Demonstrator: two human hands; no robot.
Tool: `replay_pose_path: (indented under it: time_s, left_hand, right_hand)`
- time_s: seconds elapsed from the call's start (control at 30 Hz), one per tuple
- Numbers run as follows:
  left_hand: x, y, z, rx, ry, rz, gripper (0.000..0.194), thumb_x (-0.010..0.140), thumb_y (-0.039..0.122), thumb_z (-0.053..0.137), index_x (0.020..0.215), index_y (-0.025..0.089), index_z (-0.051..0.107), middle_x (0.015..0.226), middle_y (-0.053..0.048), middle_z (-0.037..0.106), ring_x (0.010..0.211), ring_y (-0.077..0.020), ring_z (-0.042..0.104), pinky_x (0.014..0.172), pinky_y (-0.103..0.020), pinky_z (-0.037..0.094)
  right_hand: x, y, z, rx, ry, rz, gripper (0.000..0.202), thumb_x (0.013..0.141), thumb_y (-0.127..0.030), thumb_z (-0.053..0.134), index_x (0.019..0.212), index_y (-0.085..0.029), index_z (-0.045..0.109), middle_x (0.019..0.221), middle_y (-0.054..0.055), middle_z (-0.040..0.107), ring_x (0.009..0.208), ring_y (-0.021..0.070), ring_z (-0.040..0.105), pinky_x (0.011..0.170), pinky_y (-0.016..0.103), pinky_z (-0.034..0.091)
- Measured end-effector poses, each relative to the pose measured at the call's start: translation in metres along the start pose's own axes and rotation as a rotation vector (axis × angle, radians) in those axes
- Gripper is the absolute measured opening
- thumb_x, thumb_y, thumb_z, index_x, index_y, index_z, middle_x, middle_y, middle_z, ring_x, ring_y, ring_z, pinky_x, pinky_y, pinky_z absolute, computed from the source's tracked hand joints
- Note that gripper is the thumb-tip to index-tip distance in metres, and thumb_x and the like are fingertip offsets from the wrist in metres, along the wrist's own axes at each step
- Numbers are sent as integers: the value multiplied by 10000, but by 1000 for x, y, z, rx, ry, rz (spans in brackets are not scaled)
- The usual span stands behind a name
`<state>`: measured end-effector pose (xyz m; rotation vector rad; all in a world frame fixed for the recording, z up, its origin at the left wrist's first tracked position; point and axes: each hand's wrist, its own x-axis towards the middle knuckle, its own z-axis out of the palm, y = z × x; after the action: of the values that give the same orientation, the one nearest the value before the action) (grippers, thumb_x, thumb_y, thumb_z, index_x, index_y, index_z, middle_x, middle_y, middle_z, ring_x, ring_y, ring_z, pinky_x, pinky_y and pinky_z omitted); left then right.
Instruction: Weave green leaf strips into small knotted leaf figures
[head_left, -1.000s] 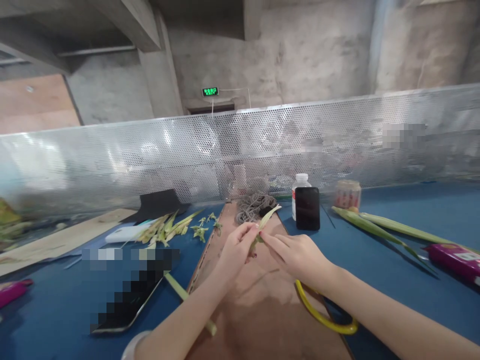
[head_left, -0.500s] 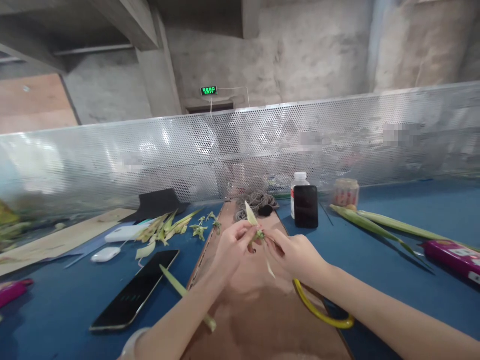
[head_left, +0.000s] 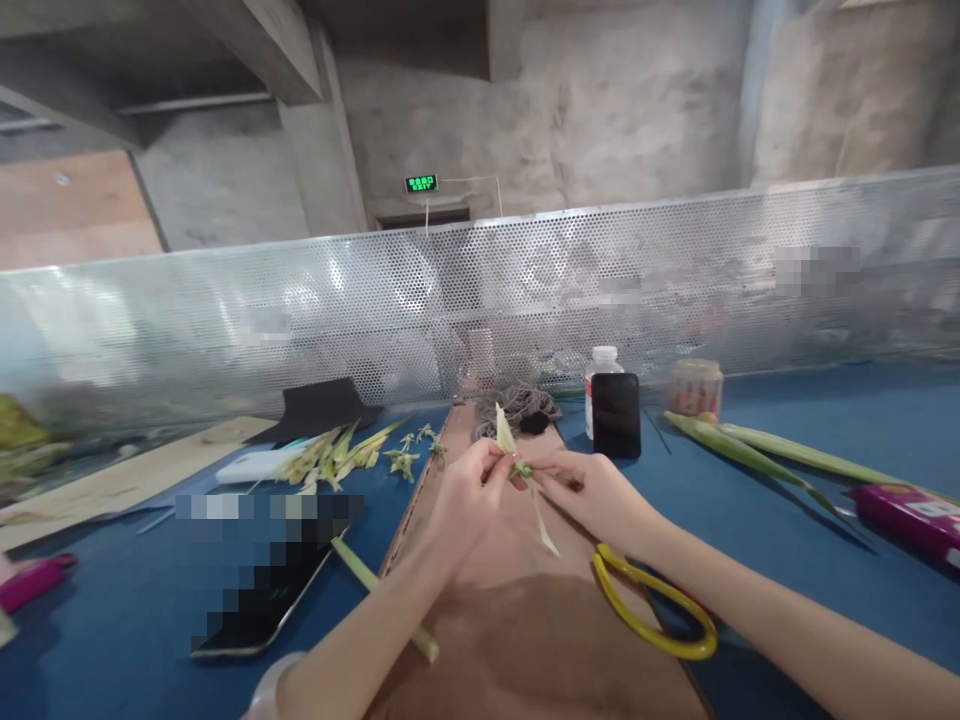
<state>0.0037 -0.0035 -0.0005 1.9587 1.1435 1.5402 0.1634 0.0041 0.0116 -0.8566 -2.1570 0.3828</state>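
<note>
Left hand (head_left: 466, 490), right hand (head_left: 596, 490) partly hide leaf piece (head_left: 521, 469); details unclear.

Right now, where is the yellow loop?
In the head view, the yellow loop lies low and right of centre, across the right edge of the brown board, just below the right hand.

Bottle (head_left: 604, 359) just behind an upright phone (head_left: 616, 417); jar (head_left: 696, 388) and packet (head_left: 909, 522) farther right; mesh screen (head_left: 517, 290) beyond; exit sign (head_left: 421, 184) above.
</note>
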Motion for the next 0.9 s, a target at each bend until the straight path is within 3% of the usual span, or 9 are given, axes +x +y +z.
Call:
replay_pose_path:
  time_s: [0.2, 0.3, 0.37, 0.43, 0.53, 0.67, 0.9]
  left_hand:
    - [3, -2, -2, -36, -38, -19, 135, 805, 243, 439, 779, 150, 534, 687, -48, 643, 646, -163, 600, 620, -252, 430]
    - [4, -9, -2, -6, 31, -48, 152, 794, 264, 458, 736, 154, 546, 689, -46, 632, 635, -152, 581, 599, -235, 417]
    - [4, -16, -2, -3, 102, -110, 194, 780, 306, 475, 687, 152, 548, 621, -29, 594, 519, -120, 522, 498, -205, 382]
    - [4, -20, -1, -50, 113, -188, 239, 781, 356, 463, 697, 148, 546, 528, 10, 514, 391, -79, 400, 386, -177, 299]
    - [2, -17, 4, -159, 83, -268, 250, 787, 389, 440, 740, 152, 507, 488, 53, 425, 344, -48, 298, 332, -150, 224]
    - [-2, -4, 12, -277, 43, -325, 207, 774, 367, 467, 726, 167, 437, 583, 35, 491, 402, -47, 386, 376, -145, 306]
    - [-4, -6, 15, -375, -7, -279, 201, 773, 356, 471, 741, 161, 441, 597, 23, 491, 427, -52, 384, 398, -165, 296]
  right_hand:
    - [7, 8, -12, 30, -121, -25, 309, 858, -291, 360, 961, -190, 633, 786, 18, 641, 656, 132, 548, 547, 227, 412]
    - [5, 14, -7, -266, 54, -134, 280, 845, -269, 399, 1044, -195, 580, 899, 64, 604, 799, 175, 524, 704, 310, 412]
    - [2, 14, -3, -507, 195, -226, 277, 821, -253, 442, 1065, -187, 554, 986, 101, 557, 892, 213, 475, 790, 378, 364]
    - [-2, 10, 2, -638, 289, -322, 206, 815, -228, 449, 965, -177, 581, 1006, 103, 537, 922, 222, 435, 820, 391, 328]
    - [-4, 4, 6, -696, 337, -404, 158, 822, -198, 433, 790, -173, 585, 869, 73, 572, 867, 205, 431, 784, 361, 323]
    - [-3, 5, 11, -612, 245, -326, 129, 818, -211, 453, 764, -159, 558, 767, 59, 589, 780, 191, 460, 699, 330, 340]
    - [0, 13, 20, -113, 144, -81, 82, 811, -122, 419, 815, -162, 491, 790, 39, 598, 726, 139, 545, 653, 251, 411]
